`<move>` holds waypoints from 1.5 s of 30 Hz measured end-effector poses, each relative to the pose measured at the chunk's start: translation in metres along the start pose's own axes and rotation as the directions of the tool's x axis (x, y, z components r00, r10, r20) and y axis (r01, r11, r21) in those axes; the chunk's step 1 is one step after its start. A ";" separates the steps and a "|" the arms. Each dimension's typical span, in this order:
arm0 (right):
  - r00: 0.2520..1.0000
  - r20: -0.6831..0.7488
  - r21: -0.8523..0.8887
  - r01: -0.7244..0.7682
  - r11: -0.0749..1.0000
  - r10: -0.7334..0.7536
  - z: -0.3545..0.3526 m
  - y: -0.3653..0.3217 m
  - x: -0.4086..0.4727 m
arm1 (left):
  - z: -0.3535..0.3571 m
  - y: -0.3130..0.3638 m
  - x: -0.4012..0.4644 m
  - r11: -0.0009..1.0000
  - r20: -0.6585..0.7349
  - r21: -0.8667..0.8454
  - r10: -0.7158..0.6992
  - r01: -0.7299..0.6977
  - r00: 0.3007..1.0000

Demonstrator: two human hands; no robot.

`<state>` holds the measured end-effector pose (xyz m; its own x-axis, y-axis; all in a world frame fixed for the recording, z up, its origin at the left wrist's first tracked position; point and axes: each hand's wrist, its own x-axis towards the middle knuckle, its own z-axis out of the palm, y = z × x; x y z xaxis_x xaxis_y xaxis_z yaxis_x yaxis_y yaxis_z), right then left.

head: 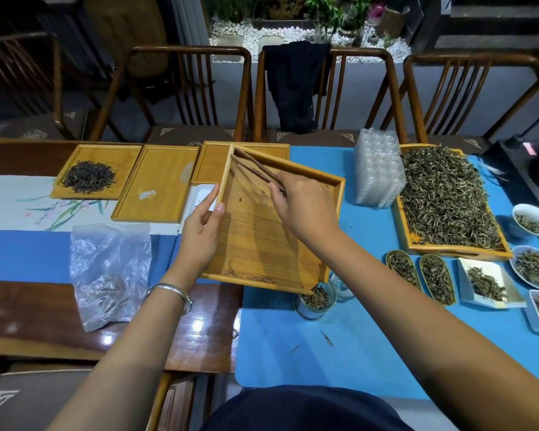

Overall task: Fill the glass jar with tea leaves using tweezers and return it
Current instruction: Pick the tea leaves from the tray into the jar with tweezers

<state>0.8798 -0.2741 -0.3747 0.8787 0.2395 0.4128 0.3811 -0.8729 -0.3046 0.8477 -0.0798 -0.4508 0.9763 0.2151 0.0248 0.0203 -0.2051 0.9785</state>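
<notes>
While the left hand [201, 225] grips a tilted bamboo tray [271, 225] by its edge, the right hand [302, 206] pinches wooden tweezers [255, 169] over it, glass jar [316, 301] of tea leaves [317, 297] standing on the desk [339, 353] under the tray's low corner.

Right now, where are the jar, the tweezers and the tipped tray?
jar [315, 301], head view, on the tea in it.
tweezers [255, 168], head view, mid-shaft.
tray [262, 237], head view, bare floor.

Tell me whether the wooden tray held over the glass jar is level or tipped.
Tipped. The bamboo-slat wooden tray, held by the left hand, slants with its low corner over the tea-filled glass jar; few leaves remain on it.
</notes>
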 end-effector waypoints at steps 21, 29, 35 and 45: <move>0.971 0.091 0.038 -0.225 0.974 0.220 0.005 0.040 -0.037 | -0.001 0.002 -0.001 1.000 0.033 -0.012 -0.009 0.009 0.999; 0.846 0.092 0.028 -0.529 0.848 0.524 0.002 0.061 -0.075 | -0.001 0.003 -0.002 1.000 0.029 -0.015 -0.008 0.009 1.000; 0.812 0.134 -0.035 -0.569 0.821 0.569 -0.004 0.056 -0.081 | 0.001 0.003 -0.003 1.000 0.040 -0.015 -0.002 0.003 0.999; 0.801 0.257 -0.178 -0.510 0.841 0.540 -0.011 0.035 -0.140 | 0.000 0.000 -0.004 1.000 0.030 0.008 0.025 -0.025 0.999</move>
<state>0.7676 -0.3430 -0.4339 0.9839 -0.1704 -0.0544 -0.1788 -0.9324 -0.3141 0.8441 -0.0804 -0.4504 0.9825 0.1811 0.0432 -0.0028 -0.2177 0.9760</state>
